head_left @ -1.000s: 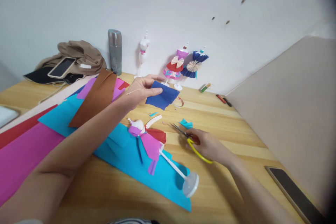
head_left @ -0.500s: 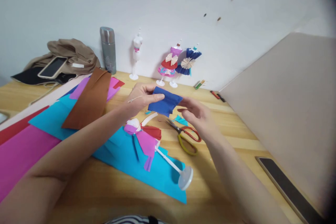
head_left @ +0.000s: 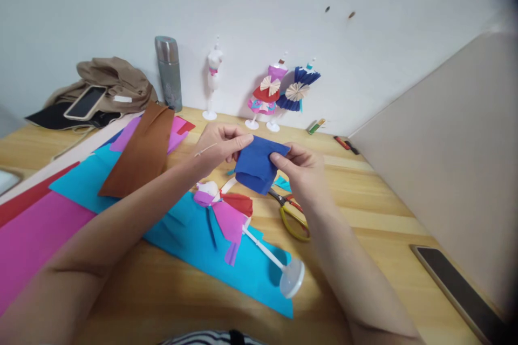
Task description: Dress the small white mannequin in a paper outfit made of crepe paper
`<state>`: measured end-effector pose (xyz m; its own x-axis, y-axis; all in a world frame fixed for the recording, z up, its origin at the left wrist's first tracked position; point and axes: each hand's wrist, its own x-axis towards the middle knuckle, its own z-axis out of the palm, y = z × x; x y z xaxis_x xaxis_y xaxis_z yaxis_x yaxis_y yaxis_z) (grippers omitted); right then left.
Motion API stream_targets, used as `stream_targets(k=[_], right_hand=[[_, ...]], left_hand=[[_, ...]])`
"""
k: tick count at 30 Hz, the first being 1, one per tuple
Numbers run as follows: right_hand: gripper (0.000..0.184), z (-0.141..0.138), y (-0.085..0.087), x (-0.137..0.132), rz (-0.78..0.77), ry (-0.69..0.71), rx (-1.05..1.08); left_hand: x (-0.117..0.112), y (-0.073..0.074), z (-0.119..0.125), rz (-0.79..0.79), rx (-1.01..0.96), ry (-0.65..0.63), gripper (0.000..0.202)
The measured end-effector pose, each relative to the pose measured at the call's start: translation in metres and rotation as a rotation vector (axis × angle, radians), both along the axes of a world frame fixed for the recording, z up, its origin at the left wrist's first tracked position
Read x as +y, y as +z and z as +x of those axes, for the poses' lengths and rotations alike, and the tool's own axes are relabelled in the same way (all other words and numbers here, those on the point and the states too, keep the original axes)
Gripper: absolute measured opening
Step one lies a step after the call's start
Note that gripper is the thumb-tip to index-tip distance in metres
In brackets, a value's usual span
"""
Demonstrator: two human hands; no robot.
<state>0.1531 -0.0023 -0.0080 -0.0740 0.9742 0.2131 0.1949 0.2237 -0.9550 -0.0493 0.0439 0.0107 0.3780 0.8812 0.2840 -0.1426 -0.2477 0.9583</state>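
Note:
A folded piece of dark blue crepe paper (head_left: pixel 256 164) is stretched between both hands above the table. My left hand (head_left: pixel 222 143) pinches its upper left corner, thumb on top. My right hand (head_left: pixel 297 167) grips the right edge between thumb and fingers. Below them a small white mannequin (head_left: pixel 265 250) lies on its side, dressed in pink, purple and red paper, on a sheet of turquoise paper (head_left: pixel 226 275). Scissors (head_left: pixel 293 221) with yellow and red handles lie under my right hand, partly hidden by the paper and my wrist.
Brown paper (head_left: pixel 140 153) and magenta paper (head_left: pixel 44 242) lie at the left. A thermos (head_left: pixel 169 75), a bare mannequin (head_left: pixel 213 78) and two dressed mannequins (head_left: pixel 269 89) stand along the wall. A phone (head_left: pixel 84 102) rests near brown cloth (head_left: pixel 125 81); a dark flat device (head_left: pixel 453 291) lies right.
My right hand has closed its thumb onto the blue paper's right edge. The paper is now spread flatter and lower, covering part of the scissors. The view has shifted slightly.

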Motion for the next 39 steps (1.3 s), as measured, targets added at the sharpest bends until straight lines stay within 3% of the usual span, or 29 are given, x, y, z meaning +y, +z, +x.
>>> stream_targets(k=[3,6,13,19,21,25,29,34,39], right_hand=[[0.029,-0.003,0.001,-0.001,0.011,-0.094,0.072],[0.028,-0.003,0.001,0.0,-0.017,-0.086,0.095],[0.028,-0.005,-0.001,-0.001,-0.007,-0.096,0.131],[0.025,0.024,0.009,0.006,0.02,-0.126,-0.065],[0.02,0.044,0.008,0.003,-0.039,-0.095,-0.361],[0.009,0.075,-0.011,-0.023,-0.205,-0.011,-1.0],[0.019,0.085,-0.04,-0.056,-0.215,-0.042,-1.134],[0.05,0.085,-0.055,-0.069,-0.211,-0.041,-1.149],[0.042,0.091,-0.058,-0.066,-0.205,0.013,-0.883]], left_hand=[[0.003,-0.005,0.001,-0.033,-0.033,0.05,0.041],[0.006,-0.009,0.0,-0.054,-0.024,0.049,0.045],[0.008,-0.015,0.001,-0.141,0.062,-0.147,0.041],[0.012,-0.017,-0.001,-0.17,0.038,-0.1,0.033],[0.015,-0.015,-0.003,-0.175,0.028,-0.055,0.032],[0.02,-0.013,-0.005,-0.191,0.022,0.006,0.033],[0.021,-0.013,-0.007,-0.19,0.032,-0.009,0.026],[0.021,-0.015,-0.007,-0.191,0.016,-0.045,0.027],[0.021,-0.017,-0.007,-0.241,-0.036,-0.116,0.027]])
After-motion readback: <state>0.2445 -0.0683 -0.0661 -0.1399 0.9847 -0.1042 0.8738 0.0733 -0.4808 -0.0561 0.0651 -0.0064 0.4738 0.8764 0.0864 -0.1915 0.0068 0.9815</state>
